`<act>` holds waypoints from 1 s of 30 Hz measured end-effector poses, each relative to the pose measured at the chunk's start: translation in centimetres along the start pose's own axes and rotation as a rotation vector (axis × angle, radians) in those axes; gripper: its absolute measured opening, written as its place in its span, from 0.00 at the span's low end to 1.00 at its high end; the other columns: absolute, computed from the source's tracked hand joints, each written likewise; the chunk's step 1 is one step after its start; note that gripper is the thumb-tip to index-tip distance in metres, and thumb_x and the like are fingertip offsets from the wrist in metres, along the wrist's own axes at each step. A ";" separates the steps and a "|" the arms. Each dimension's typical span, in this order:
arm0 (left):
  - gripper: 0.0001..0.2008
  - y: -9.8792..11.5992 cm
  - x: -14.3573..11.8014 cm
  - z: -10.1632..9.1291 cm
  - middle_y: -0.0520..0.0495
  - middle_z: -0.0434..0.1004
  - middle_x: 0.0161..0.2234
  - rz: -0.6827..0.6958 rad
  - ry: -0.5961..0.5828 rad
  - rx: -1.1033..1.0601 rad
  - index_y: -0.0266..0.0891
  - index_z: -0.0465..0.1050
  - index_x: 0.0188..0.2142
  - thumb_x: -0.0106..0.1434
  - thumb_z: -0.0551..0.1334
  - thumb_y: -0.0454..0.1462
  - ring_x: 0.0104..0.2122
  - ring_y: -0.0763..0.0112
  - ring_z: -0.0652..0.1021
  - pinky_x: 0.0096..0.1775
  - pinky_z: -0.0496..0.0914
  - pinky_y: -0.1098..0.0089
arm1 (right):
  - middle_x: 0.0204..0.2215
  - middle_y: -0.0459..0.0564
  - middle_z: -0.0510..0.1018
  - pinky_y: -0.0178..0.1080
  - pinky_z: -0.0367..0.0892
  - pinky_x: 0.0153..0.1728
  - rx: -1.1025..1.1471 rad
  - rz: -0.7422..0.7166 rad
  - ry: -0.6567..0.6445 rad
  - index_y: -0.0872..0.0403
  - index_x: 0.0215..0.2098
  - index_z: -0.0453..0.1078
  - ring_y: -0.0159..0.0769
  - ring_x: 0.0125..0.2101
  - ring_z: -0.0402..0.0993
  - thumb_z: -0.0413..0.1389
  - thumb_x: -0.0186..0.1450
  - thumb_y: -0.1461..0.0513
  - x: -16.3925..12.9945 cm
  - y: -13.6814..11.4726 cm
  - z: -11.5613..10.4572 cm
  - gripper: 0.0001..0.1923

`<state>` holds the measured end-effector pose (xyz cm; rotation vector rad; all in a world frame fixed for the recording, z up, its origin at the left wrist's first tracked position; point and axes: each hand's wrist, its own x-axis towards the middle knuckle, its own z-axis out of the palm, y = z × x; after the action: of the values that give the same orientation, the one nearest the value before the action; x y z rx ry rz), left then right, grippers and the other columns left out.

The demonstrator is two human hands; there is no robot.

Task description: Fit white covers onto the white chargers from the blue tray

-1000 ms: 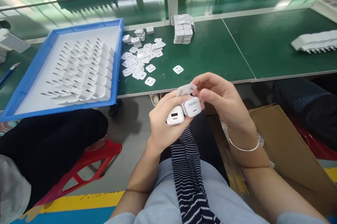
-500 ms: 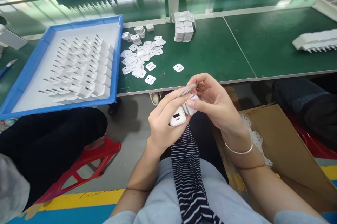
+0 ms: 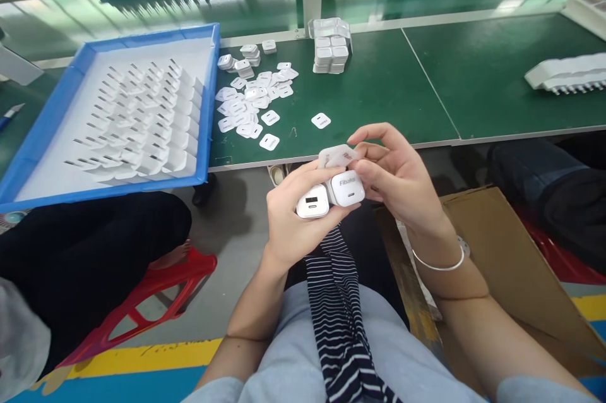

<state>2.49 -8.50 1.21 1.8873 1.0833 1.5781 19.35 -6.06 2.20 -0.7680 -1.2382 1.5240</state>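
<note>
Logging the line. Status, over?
Left hand holds two chargers. Right hand fingers pinch film above them. Nothing in the way.

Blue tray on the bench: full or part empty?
Part empty. The blue tray holds rows of white chargers across its middle, prongs up, while bare white floor shows along its far and left sides.

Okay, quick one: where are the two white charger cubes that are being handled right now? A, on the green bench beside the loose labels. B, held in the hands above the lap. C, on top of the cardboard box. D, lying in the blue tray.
B: the two white charger cubes sit side by side between the left hand and the right hand, in front of the green bench edge.
</note>
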 end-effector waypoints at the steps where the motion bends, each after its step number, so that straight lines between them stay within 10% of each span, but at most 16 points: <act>1: 0.18 0.1 0.1 -0.1 0.48 0.86 0.42 -0.013 -0.010 -0.010 0.42 0.81 0.42 0.50 0.77 0.33 0.43 0.63 0.84 0.47 0.79 0.66 | 0.26 0.40 0.70 0.29 0.53 0.14 -0.033 -0.004 0.008 0.48 0.46 0.68 0.25 0.19 0.59 0.67 0.63 0.55 0.1 -0.3 -0.1 0.18; 14: 0.23 0.1 -0.2 -0.3 0.48 0.85 0.44 -0.056 -0.056 -0.072 0.43 0.79 0.47 0.51 0.77 0.33 0.42 0.65 0.83 0.47 0.78 0.67 | 0.27 0.45 0.77 0.36 0.70 0.24 -0.367 -0.218 0.066 0.50 0.41 0.77 0.29 0.23 0.70 0.65 0.65 0.59 0.9 -2.5 -0.4 0.07; 30: 0.26 -1.8 -0.7 0.2 0.45 0.83 0.47 -0.167 -0.047 -0.088 0.43 0.77 0.51 0.52 0.77 0.36 0.43 0.62 0.84 0.47 0.79 0.63 | 0.24 0.42 0.75 0.34 0.62 0.18 -0.417 -0.307 0.148 0.49 0.44 0.79 0.26 0.19 0.64 0.63 0.67 0.63 0.7 -3.5 -0.9 0.08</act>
<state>2.13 -7.94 -0.59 1.7204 1.1024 1.4566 20.98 -5.11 5.33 -0.8909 -1.5039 0.9560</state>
